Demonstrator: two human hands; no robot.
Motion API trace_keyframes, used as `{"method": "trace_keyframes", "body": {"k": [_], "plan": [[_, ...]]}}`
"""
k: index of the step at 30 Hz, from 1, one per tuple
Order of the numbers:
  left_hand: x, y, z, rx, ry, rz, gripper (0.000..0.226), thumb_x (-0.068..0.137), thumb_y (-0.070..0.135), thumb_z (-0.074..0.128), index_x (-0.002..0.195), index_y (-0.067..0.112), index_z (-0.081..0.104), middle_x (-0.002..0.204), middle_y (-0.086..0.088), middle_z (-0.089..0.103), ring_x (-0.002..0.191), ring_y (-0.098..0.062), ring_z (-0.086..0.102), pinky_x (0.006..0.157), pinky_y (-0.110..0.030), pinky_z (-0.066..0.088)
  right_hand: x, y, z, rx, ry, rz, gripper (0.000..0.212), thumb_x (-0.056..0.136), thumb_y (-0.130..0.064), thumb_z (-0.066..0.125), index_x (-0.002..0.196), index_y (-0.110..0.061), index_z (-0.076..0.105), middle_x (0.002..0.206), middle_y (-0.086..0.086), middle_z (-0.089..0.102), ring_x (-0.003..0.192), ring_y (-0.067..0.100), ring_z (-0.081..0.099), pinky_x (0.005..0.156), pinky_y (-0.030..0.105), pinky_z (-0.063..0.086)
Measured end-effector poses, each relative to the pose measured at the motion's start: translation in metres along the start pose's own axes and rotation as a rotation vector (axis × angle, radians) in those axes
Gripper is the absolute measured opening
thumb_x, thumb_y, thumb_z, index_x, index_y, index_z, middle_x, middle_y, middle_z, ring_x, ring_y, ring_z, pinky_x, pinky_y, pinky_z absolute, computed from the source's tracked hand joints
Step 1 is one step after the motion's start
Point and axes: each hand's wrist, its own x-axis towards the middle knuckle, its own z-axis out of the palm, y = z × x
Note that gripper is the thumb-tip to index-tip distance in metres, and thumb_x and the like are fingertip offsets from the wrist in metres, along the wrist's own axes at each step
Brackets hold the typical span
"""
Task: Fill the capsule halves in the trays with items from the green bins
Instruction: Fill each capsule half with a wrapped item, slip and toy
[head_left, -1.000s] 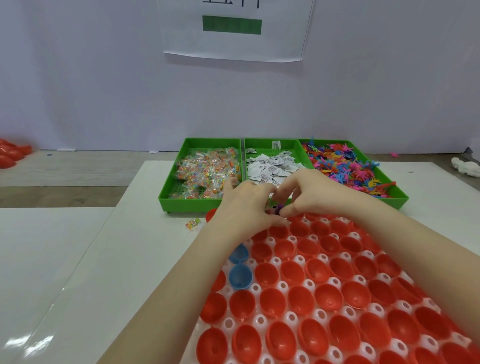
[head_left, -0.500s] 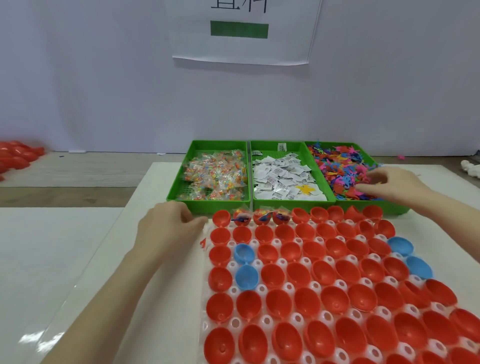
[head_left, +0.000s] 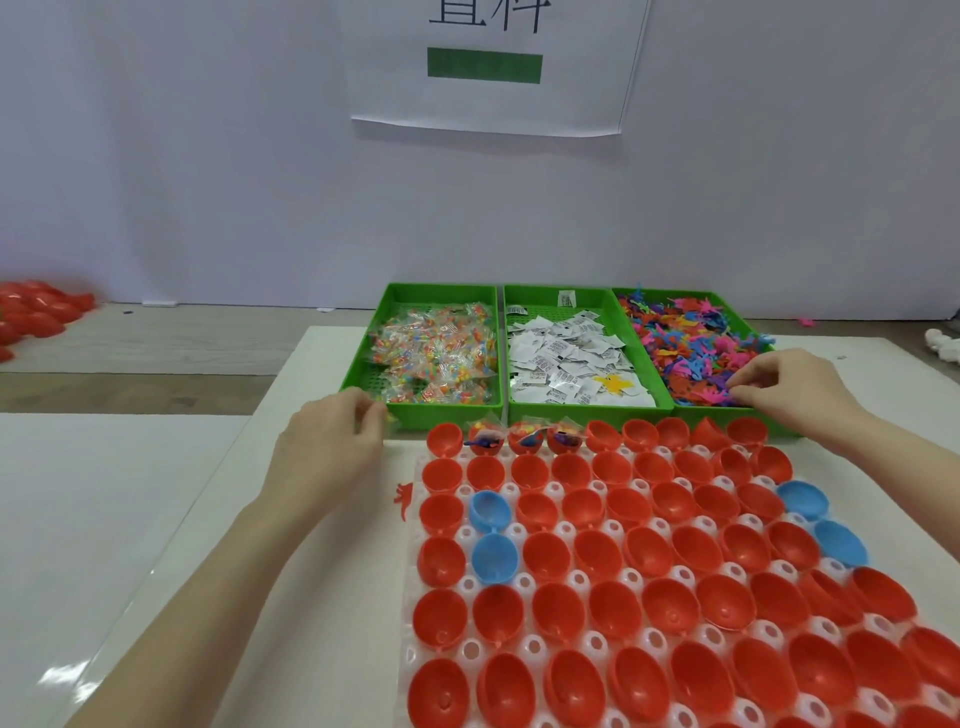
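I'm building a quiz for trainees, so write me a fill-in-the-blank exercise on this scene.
1. The right hand reaches into the bin farthest to the ____.
2. The middle bin holds mostly ____ packets.
3. Most capsule halves in the tray are ____.
4. The left hand is beside the ____ bin's near corner.

Missing words: right; white; red; left
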Motion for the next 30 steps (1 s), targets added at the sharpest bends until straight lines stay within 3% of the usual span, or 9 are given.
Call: {"method": "trace_keyframes", "body": {"k": [5,7,10,13,16,19,22,25,30], "plan": [[0.008,0.015,-0.011,-0.303,0.048,-0.069,0.030,0.082,0.032,0.030,0.061,0.013,0.038,0.061,-0.003,0.044,0.060,-0.019,0.039,0.054,-0.036,0.026,-0.002,-0.007,-0.004,-0.037,0.225,-0.041,0.020,0.091,-0.004,0.049,0.098,-0.006,0.067,0.110,0.016,0.063,0.100,0.032,0.056,0.072,0.032,0.034],[0.020,0.020,-0.009,-0.204,0.013,-0.049,0.035,0.093,0.033,0.034,0.064,0.014,0.040,0.065,0.000,0.044,0.065,-0.020,0.040,0.054,-0.035,0.023,0.000,-0.018,-0.004,-0.008,0.141,-0.110,0.024,0.093,-0.001,0.044,0.099,-0.009,0.066,0.113,0.016,0.059,0.101,0.030,0.054,0.074,0.032,0.035],[0.040,0.022,0.001,-0.084,-0.063,0.015,0.024,0.094,0.028,0.051,0.082,0.009,0.060,0.085,-0.003,0.059,0.080,-0.021,0.049,0.064,-0.029,0.028,0.002,-0.043,0.000,-0.033,-0.048,-0.226,0.033,0.091,0.004,0.040,0.094,-0.015,0.067,0.108,0.015,0.056,0.079,0.012,0.051,0.067,0.028,0.034],[0.052,0.023,0.012,0.065,-0.192,-0.010,0.024,0.087,0.031,0.062,0.081,0.007,0.067,0.102,-0.012,0.065,0.093,-0.028,0.056,0.072,-0.031,0.038,0.002,-0.070,0.012,-0.096,-0.172,-0.257,0.033,0.088,0.000,0.039,0.099,-0.010,0.068,0.105,0.008,0.058,0.082,0.017,0.055,0.073,0.029,0.038],[0.056,0.028,0.016,0.145,-0.239,-0.096,0.027,0.083,0.033,0.066,0.087,0.007,0.066,0.090,-0.008,0.062,0.091,-0.027,0.058,0.070,-0.031,0.041,0.002,-0.085,0.022,-0.227,-0.272,-0.198,0.029,0.090,-0.024,0.051,0.070,-0.006,0.063,0.067,0.006,0.052,0.058,0.019,0.043,0.057,0.028,0.033],[0.055,0.034,0.014,0.286,-0.200,-0.095,0.031,0.081,0.040,0.068,0.090,0.010,0.063,0.083,-0.004,0.058,0.081,-0.024,0.054,0.064,-0.030,0.037,0.000,-0.092,0.028,-0.327,-0.348,-0.025,0.038,0.080,-0.039,0.065,0.059,-0.013,0.046,0.058,0.000,0.038,0.062,0.021,0.043,0.057,0.028,0.034],[0.054,0.035,0.013,0.249,-0.175,-0.102,0.033,0.078,0.039,0.071,0.092,0.009,0.065,0.090,-0.007,0.063,0.090,-0.027,0.058,0.065,-0.031,0.039,-0.001,-0.098,0.030,-0.338,-0.272,0.044,0.017,0.077,-0.026,0.070,0.076,-0.012,0.060,0.075,0.002,0.053,0.078,0.025,0.052,0.066,0.032,0.038],[0.051,0.033,0.012,0.156,-0.127,-0.064,0.026,0.082,0.032,0.069,0.081,0.006,0.068,0.088,-0.011,0.067,0.081,-0.027,0.056,0.064,-0.031,0.038,-0.002,-0.099,0.031,-0.330,-0.190,0.041,0.019,0.073,-0.017,0.072,0.092,-0.012,0.069,0.089,0.003,0.064,0.087,0.026,0.059,0.067,0.032,0.040],[0.046,0.027,0.012,-0.089,0.072,-0.007,0.020,0.088,0.022,0.062,0.086,0.003,0.068,0.087,-0.012,0.066,0.083,-0.027,0.058,0.071,-0.032,0.041,-0.003,-0.095,0.025,-0.216,0.056,-0.129,0.025,0.085,-0.039,0.062,0.089,-0.015,0.069,0.093,0.003,0.067,0.093,0.027,0.060,0.068,0.030,0.036]]}}
